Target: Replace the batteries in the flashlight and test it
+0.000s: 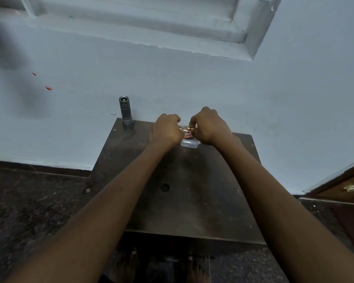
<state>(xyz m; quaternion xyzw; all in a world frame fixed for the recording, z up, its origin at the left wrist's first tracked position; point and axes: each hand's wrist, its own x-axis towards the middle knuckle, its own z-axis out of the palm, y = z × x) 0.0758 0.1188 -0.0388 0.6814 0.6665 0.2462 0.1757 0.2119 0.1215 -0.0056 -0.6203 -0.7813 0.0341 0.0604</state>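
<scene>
Tabletop point(172, 213): flashlight point(126, 113) upright at the far left corner; clear container point(190, 144) near the far edge, right of centre; wall point(192, 88) closing the far edge. Bare wood from centre to near edge permits passage.

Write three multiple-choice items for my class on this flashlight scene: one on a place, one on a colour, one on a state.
1. Where is the flashlight?
A. At the far left corner of the table
B. On a chair
C. In a drawer

2. What colour is the battery held between the left hand and the right hand?
A. Green
B. Copper
C. White

3. How is the flashlight placed?
A. Lying flat
B. Standing upright
C. Hanging from a hook

Answers:
1. A, it sits at the table's far left corner, by the wall.
2. B, a copper body shows between the fingers.
3. B, its body rises straight up from the table.
</scene>
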